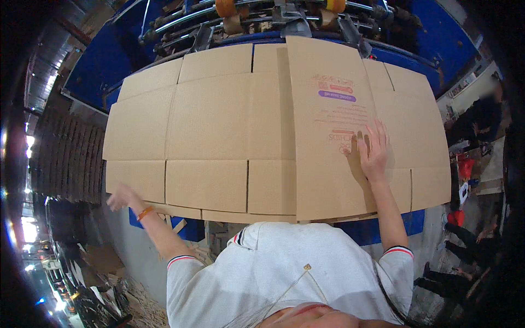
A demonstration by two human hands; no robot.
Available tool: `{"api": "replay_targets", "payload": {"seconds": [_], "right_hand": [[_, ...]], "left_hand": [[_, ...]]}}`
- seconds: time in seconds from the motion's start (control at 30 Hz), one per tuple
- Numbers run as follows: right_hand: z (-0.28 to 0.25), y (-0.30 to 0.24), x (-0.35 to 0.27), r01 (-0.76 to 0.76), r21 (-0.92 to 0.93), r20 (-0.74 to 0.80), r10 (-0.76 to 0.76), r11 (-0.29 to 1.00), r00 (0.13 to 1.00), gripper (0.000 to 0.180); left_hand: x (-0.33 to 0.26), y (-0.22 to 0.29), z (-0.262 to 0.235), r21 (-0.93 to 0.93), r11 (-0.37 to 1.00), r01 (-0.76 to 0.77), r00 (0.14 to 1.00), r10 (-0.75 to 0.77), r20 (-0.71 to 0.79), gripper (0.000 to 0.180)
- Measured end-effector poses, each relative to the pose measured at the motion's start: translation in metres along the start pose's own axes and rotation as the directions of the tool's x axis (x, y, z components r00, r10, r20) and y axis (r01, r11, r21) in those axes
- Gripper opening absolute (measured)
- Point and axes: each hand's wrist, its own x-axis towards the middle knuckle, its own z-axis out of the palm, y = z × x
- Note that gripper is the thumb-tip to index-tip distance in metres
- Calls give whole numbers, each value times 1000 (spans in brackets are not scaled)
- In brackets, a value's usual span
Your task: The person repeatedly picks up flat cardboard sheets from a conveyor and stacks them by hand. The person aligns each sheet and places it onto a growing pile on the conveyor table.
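Observation:
A wide brown cardboard carton blank [210, 120] lies flat before me, creased and slotted into panels and flaps. Over its right half rests a cardboard panel [322, 180] printed in red and purple, its left edge casting a shadow. On this panel's right part is my right hand [374, 153], fingers stretched out and holding nothing. My left hand [124, 198], with an orange band at the wrist, is at the blank's near left corner. Motion smears its fingers, so I cannot tell whether they touch the cardboard.
Beyond the blank stands a blue machine [109, 71] with metal shafts and orange rollers [225, 7]. Stacked cardboard [68, 153] rises at the left. Cardboard scraps [136, 300] litter the floor at lower left. Other people [476, 240] are along the right side.

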Motion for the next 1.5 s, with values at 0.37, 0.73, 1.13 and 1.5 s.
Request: {"api": "replay_targets", "payload": {"seconds": [0.37, 0.73, 1.13, 1.5], "right_hand": [[-60, -55, -98, 328, -120, 365, -266, 937, 892, 56], [-73, -8, -103, -394, 150, -392, 420, 907, 818, 34], [-37, -81, -72, 143, -204, 295, -78, 969, 952, 61], [-23, -79, -75, 225, -267, 350, -124, 937, 929, 52]], "left_hand": [[110, -95, -67, -592, 386, 707, 682, -153, 715, 47], [-118, 112, -103, -742, 670, 12, 834, 403, 377, 26], [-232, 155, -64, -752, 290, -592, -331, 763, 555, 69], [-239, 151, -63, -746, 288, -601, -306, 779, 547, 64]]}}
